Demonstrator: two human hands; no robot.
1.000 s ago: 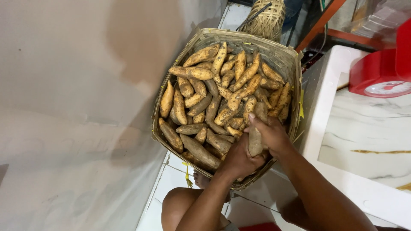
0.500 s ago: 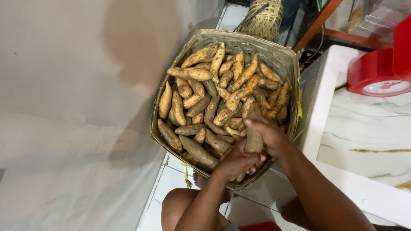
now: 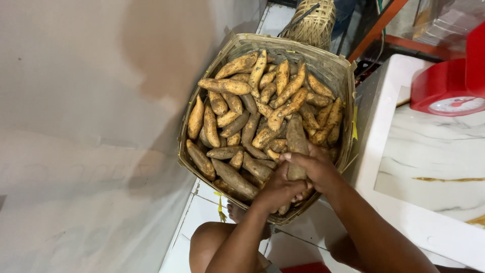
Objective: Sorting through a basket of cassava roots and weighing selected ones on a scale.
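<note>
1. One long sweet potato was clamped between both hands, sticking up out of the pile near the basket's lower right rim.
2. Left hand was wrapped around its lower end, fingers curled shut on it.
3. Right hand gripped it just above, thumb laid across the front.
4. The woven bamboo basket was packed with dirt-flecked orange-brown sweet potatoes, lying every which way, piled highest toward the far rim.
5. Basket sat tilted against a pale wall, on a white tiled floor.
6. A smaller wicker basket stood just past its far edge.
7. A red scale sat on the white marble counter to the right.
</note>
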